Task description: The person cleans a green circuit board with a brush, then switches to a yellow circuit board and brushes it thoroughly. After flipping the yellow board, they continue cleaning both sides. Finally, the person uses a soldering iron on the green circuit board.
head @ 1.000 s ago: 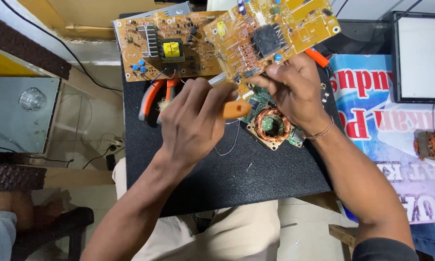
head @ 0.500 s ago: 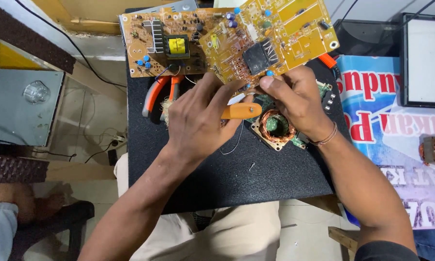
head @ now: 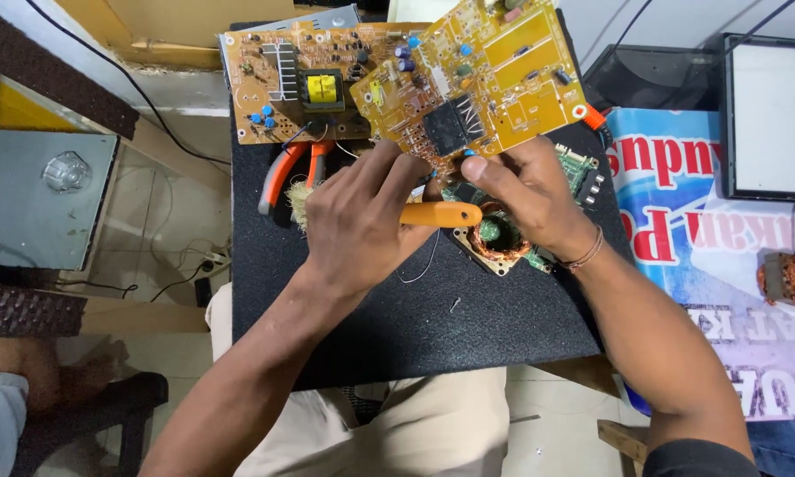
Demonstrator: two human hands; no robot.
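Working on a yellow circuit board (head: 481, 75), the person sits with knees under a dark mat (head: 468, 327) that covers the surface. The left hand (head: 357, 221) is closed around an orange-handled tool (head: 440, 215), its tip hidden behind the fingers near the board's lower edge. The right hand (head: 525, 190) pinches that same lower edge, tilting the board up off the mat. This looks like probing or prying at a part on the board; the next move likely calls for a steady tip and a firm hold on the board. Under the right hand lies a copper coil (head: 494, 234). Further off, orange-handled pliers (head: 282, 172) rest beside a second brown board (head: 296, 84). No container shows among these things.
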